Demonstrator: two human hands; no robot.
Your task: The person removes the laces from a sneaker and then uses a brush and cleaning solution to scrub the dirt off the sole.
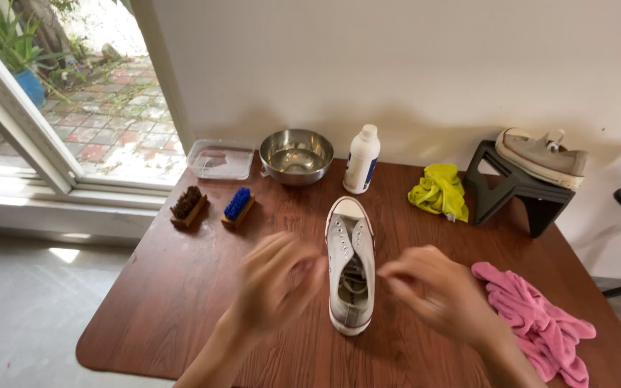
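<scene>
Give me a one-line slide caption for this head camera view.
Both hands, left hand and right hand, blurred beside a white canvas sneaker on a reddish-brown wooden table.

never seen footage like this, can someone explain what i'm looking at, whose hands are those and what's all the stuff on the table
There is no machine here. The single picture comes from a camera worn on a person's head, looking down at their own two bare hands.

The left hand and right hand are blurred with motion on either side of a white sneaker, close to its laces. The blur hides whether either hand grips anything.

The sneaker stands on a wooden table. Behind it are a brown brush, a blue brush, a clear plastic tray, a metal bowl and a white bottle. To the right lie a yellow cloth, a pink cloth, and a black stand carrying a second sneaker.
</scene>
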